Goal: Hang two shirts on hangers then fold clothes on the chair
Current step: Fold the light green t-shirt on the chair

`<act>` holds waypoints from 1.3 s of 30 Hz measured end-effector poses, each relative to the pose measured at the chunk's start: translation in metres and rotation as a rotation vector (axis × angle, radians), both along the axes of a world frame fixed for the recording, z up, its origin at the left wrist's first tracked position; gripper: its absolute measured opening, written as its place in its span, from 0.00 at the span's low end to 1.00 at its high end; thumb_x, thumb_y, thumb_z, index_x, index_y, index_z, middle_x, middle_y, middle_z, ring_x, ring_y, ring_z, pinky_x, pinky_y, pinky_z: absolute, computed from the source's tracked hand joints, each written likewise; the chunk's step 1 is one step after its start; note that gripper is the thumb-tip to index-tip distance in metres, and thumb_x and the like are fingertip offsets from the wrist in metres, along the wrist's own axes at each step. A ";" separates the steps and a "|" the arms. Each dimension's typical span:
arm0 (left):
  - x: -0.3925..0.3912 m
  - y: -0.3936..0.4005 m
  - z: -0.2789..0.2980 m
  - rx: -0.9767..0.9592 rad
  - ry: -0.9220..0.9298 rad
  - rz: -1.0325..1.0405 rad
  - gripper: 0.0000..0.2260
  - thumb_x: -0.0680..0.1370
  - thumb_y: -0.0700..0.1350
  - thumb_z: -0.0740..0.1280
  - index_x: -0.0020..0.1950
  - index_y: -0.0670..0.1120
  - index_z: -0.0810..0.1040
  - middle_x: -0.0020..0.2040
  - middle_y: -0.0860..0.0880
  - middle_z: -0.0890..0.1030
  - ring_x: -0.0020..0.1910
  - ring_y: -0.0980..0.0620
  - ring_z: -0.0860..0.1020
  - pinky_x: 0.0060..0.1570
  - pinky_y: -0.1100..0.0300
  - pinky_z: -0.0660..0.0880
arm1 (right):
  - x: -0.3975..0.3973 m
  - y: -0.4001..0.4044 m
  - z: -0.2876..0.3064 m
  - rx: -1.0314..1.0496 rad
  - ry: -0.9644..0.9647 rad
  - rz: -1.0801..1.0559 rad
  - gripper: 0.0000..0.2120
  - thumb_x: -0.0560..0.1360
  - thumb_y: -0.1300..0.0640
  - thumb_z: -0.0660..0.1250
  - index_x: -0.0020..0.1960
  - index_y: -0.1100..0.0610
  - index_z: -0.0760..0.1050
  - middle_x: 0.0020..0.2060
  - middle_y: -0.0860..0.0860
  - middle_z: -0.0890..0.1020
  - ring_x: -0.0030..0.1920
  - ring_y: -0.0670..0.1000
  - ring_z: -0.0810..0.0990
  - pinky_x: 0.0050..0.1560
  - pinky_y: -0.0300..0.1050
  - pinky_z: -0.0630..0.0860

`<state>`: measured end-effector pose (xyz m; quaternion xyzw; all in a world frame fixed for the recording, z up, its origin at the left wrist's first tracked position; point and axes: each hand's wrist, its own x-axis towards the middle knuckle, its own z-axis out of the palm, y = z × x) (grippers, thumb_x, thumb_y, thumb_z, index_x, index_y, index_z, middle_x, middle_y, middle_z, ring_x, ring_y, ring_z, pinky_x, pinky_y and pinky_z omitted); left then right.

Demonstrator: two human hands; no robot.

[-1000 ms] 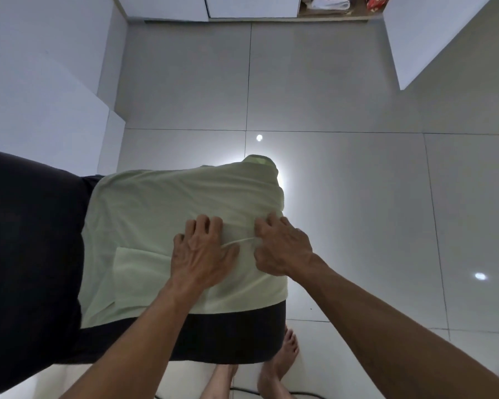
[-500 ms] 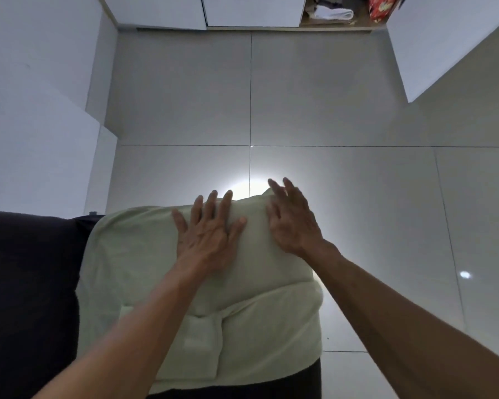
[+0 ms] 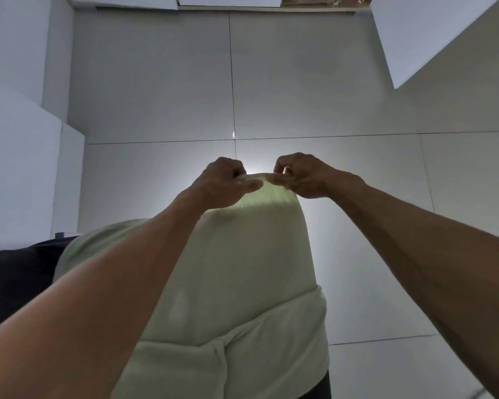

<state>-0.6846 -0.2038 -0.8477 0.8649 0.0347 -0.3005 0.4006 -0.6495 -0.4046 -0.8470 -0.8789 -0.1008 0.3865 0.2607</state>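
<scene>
A pale green garment (image 3: 242,272) lies spread over the dark chair (image 3: 15,275), with a folded band across its near part. My left hand (image 3: 222,185) and my right hand (image 3: 303,177) sit side by side at the garment's far edge. Each hand pinches that edge between curled fingers and thumb, and the cloth between them is raised a little. My forearms cover part of the garment's left side.
Grey floor tiles (image 3: 300,96) stretch beyond the chair. White cabinet fronts (image 3: 15,156) stand on the left, another white panel (image 3: 415,33) at the upper right. A low shelf (image 3: 308,1) with folded things runs along the top edge.
Both hands lay flat on the garment before. They have slid to its far edge and now pinch it, lifting the cloth slightly. The view has moved closer.
</scene>
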 end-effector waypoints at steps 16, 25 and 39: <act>-0.038 0.074 0.079 0.835 -0.103 -0.371 0.26 0.73 0.67 0.68 0.65 0.54 0.76 0.64 0.48 0.79 0.63 0.47 0.77 0.68 0.50 0.61 | -0.048 -0.043 0.031 -0.145 -0.322 0.151 0.07 0.80 0.54 0.66 0.48 0.54 0.69 0.44 0.50 0.76 0.46 0.58 0.76 0.42 0.47 0.68; -0.137 0.052 0.124 0.997 -0.055 -0.297 0.15 0.76 0.45 0.62 0.61 0.56 0.77 0.49 0.51 0.79 0.48 0.47 0.79 0.50 0.53 0.70 | -0.134 -0.061 0.040 -0.339 -0.833 0.165 0.16 0.68 0.69 0.71 0.53 0.59 0.72 0.38 0.54 0.75 0.27 0.54 0.64 0.25 0.38 0.53; -0.289 0.019 0.086 1.048 -0.091 -0.045 0.10 0.79 0.44 0.62 0.58 0.53 0.75 0.50 0.54 0.78 0.40 0.50 0.77 0.35 0.56 0.70 | -0.245 -0.067 0.023 -0.470 -0.525 0.161 0.14 0.75 0.67 0.63 0.60 0.59 0.71 0.40 0.53 0.78 0.32 0.59 0.81 0.31 0.46 0.66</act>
